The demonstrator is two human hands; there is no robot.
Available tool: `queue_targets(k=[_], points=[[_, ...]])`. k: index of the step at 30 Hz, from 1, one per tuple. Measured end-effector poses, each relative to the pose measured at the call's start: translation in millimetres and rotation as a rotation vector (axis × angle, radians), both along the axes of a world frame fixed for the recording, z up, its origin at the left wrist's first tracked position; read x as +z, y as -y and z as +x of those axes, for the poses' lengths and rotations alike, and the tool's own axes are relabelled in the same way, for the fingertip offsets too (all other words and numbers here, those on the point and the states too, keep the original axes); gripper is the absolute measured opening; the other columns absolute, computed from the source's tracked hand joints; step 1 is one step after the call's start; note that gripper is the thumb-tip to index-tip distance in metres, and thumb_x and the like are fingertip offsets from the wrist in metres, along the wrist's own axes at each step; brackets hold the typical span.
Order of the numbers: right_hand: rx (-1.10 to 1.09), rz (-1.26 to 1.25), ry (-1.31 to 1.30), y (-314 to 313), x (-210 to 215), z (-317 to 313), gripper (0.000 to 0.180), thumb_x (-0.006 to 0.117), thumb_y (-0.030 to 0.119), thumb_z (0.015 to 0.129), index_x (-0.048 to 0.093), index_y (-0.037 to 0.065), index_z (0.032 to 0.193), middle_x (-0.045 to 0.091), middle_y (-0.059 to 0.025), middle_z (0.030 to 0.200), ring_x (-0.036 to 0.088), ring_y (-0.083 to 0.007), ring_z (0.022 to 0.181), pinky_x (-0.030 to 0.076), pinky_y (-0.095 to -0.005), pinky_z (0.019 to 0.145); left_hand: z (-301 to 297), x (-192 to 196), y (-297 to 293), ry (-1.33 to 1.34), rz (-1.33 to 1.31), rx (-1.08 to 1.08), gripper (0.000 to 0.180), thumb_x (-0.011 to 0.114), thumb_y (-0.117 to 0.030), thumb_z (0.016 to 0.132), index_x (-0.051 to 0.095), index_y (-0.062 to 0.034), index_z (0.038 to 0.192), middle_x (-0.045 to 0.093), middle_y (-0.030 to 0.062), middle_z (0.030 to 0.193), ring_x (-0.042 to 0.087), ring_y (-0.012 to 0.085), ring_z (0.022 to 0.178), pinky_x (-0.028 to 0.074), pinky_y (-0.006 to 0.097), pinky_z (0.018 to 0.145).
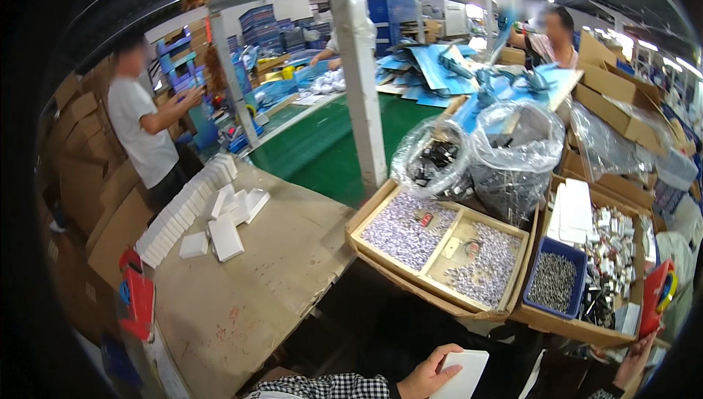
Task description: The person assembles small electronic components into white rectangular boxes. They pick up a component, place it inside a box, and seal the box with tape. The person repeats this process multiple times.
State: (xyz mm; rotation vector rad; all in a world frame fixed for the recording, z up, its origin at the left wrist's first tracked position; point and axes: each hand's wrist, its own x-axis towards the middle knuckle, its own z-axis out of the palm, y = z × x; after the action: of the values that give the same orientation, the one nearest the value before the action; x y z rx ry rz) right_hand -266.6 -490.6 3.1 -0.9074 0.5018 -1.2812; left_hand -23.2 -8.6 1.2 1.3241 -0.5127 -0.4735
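At the bottom of the head view my left hand (428, 378) grips a small flat white box (466, 374), thumb across its face. Out at the lower right, my right hand (634, 361) has its fingertips at the lower end of a red tape dispenser (653, 300) with a yellow-rimmed roll. Its fingers look closed together; what they pinch is too small to tell. On the brown tabletop (293, 252) at left, a long row of white boxes (183, 212) stands on edge, with several loose white boxes (225, 238) beside it.
A divided wooden tray (439, 282) holds small pale parts. A blue bin (554, 280) of metal pieces sits in a carton beside it. Clear bags (512, 157) stand behind. Another red dispenser (138, 300) is at the table's left edge. A metal post (359, 91) rises ahead. Other people work beyond.
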Motion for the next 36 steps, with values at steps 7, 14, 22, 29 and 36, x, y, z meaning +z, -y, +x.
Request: queue_targets(k=[7, 14, 22, 29, 36], points=[[0.007, 0.051, 0.131, -93, 39, 33, 0.010, 0.060, 0.015, 0.092, 0.059, 0.010, 0.101, 0.051, 0.0019, 0.069, 0.044, -0.0073, 0.059, 0.039, -0.0182, 0.054, 15, -14, 6, 0.268, 0.008, 0.287, 0.036, 0.061, -0.010, 0.091, 0.045, -0.0065, 0.122, 0.054, 0.0062, 0.110, 0.054, 0.0110, 0.088, 0.047, 0.023, 0.077], [0.666, 0.216, -0.440, -264, 37, 119, 0.007, 0.059, 0.006, 0.087, 0.061, 0.002, 0.092, 0.058, -0.0025, 0.080, 0.054, -0.0091, 0.066, 0.044, -0.0208, 0.054, 13, -16, -21, 0.241, 0.244, 0.247, 0.034, 0.063, -0.005, 0.087, 0.050, -0.0062, 0.118, 0.059, 0.0135, 0.105, 0.060, 0.0218, 0.091, 0.049, 0.029, 0.079], [1.054, 0.431, -0.322, -363, 30, 184, 0.030, 0.061, 0.009, 0.090, 0.057, -0.001, 0.118, 0.063, -0.0061, 0.086, 0.058, -0.0105, 0.071, 0.046, -0.0202, 0.065, -2, -10, -31, 0.354, 0.230, 0.104, 0.036, 0.059, -0.003, 0.090, 0.043, -0.0077, 0.121, 0.054, 0.0110, 0.114, 0.057, 0.0167, 0.098, 0.049, 0.029, 0.083], [1.008, 0.507, -0.270, -370, 20, 183, 0.050, 0.061, 0.005, 0.090, 0.041, 0.002, 0.135, 0.065, -0.0088, 0.088, 0.061, -0.0119, 0.074, 0.049, -0.0225, 0.069, -1, -10, -31, 0.334, 0.190, 0.069, 0.039, 0.061, -0.001, 0.085, 0.043, -0.0068, 0.120, 0.055, 0.0172, 0.124, 0.060, 0.0268, 0.104, 0.049, 0.034, 0.086], [0.931, 0.508, -0.188, -375, 13, 181, 0.040, 0.060, 0.005, 0.090, 0.046, 0.003, 0.127, 0.065, -0.0095, 0.091, 0.062, -0.0121, 0.076, 0.050, -0.0240, 0.070, -2, -8, -29, 0.285, 0.212, 0.054, 0.047, 0.060, -0.001, 0.085, 0.035, -0.0077, 0.125, 0.055, 0.0180, 0.124, 0.060, 0.0268, 0.105, 0.049, 0.036, 0.088]])
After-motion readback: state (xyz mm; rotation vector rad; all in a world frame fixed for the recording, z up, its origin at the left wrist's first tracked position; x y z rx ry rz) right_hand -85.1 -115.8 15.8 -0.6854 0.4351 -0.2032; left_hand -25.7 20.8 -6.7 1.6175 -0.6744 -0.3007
